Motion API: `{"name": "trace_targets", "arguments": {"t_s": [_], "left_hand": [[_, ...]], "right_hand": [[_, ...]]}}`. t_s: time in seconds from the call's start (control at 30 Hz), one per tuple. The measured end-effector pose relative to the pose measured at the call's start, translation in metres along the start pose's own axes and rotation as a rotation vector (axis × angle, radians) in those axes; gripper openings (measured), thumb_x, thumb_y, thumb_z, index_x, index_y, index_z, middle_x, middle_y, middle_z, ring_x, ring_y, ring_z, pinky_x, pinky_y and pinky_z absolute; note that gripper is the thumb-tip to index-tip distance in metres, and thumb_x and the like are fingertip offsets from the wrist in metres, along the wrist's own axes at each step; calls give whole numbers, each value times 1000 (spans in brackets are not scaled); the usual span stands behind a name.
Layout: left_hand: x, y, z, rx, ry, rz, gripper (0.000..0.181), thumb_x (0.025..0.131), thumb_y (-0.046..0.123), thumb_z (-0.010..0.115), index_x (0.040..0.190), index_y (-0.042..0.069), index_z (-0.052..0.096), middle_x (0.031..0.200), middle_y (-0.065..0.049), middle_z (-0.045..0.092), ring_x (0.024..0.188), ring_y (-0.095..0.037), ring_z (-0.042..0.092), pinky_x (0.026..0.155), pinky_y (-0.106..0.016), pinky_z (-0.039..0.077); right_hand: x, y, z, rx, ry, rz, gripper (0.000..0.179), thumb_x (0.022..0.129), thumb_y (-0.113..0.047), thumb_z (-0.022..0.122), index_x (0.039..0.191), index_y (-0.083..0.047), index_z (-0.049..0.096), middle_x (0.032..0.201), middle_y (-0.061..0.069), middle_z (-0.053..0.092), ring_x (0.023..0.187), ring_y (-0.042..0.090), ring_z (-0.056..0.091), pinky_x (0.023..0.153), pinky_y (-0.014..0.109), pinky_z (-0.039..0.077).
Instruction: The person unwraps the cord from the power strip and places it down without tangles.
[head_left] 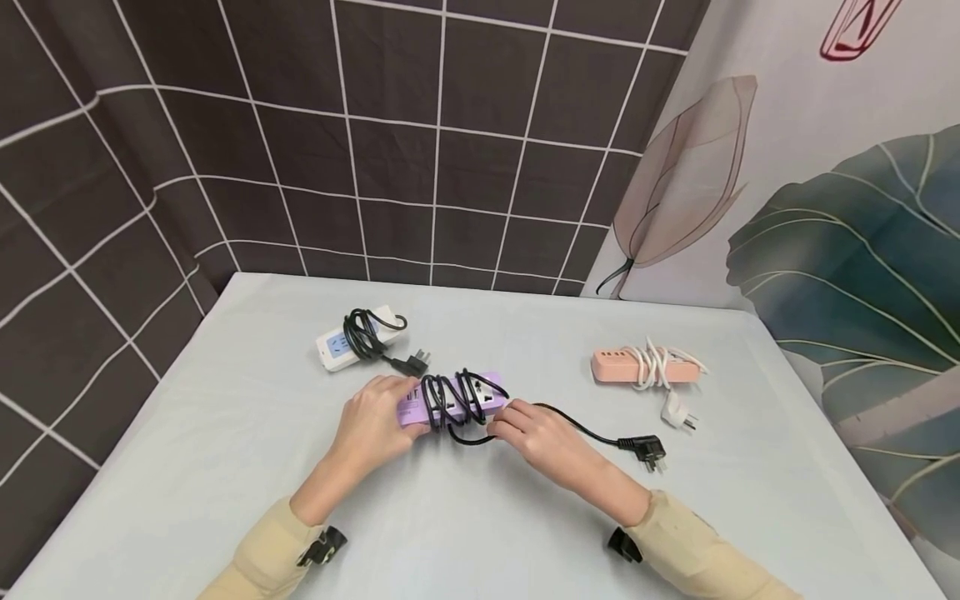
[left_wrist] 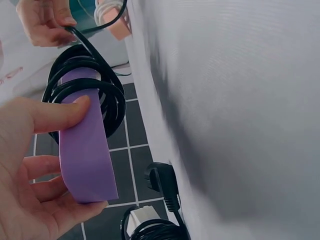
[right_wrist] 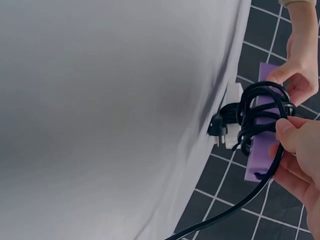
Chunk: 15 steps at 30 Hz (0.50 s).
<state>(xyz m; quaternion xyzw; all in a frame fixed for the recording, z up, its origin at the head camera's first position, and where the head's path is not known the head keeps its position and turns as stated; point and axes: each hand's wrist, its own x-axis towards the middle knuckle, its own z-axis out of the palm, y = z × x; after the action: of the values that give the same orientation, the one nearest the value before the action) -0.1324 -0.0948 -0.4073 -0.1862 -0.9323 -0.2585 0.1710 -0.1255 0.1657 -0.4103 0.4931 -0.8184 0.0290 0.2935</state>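
Note:
A purple power strip (head_left: 491, 385) sits mid-table in the head view, its black cord (head_left: 465, 400) looped several times around its body. My left hand (head_left: 377, 421) grips the strip's left end, with the thumb (left_wrist: 75, 112) along one side and the fingers around the other. At the right end, my right hand (head_left: 542, 437) pinches the black cord between thumb and fingers (right_wrist: 292, 180). From that hand a loose length of cord runs right to a black plug (head_left: 647, 450) lying on the table.
Behind the left hand lies a white power strip (head_left: 335, 350) wrapped in black cord, its plug (head_left: 412, 364) close to the purple strip. To the right rests a pink power strip (head_left: 617, 367) wound with white cord, its white plug (head_left: 677, 411) in front. Dark gridded cloth (head_left: 390, 158) hangs behind the table.

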Motion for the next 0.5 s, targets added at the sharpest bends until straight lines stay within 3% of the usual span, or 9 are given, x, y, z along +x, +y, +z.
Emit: {"name": "trace_targets", "arguments": {"t_s": [0.5], "left_hand": [[-2,-1,-4,-4,-5,-30,65,59,24,89,115,-1,67,111,-17,69,102,-33,64,83,-47,54]], "right_hand": [[-7,6,3,124,5,54,39,66,14,68,92,-14,72,90,-4,69,86,11,62,68,21,53]]}}
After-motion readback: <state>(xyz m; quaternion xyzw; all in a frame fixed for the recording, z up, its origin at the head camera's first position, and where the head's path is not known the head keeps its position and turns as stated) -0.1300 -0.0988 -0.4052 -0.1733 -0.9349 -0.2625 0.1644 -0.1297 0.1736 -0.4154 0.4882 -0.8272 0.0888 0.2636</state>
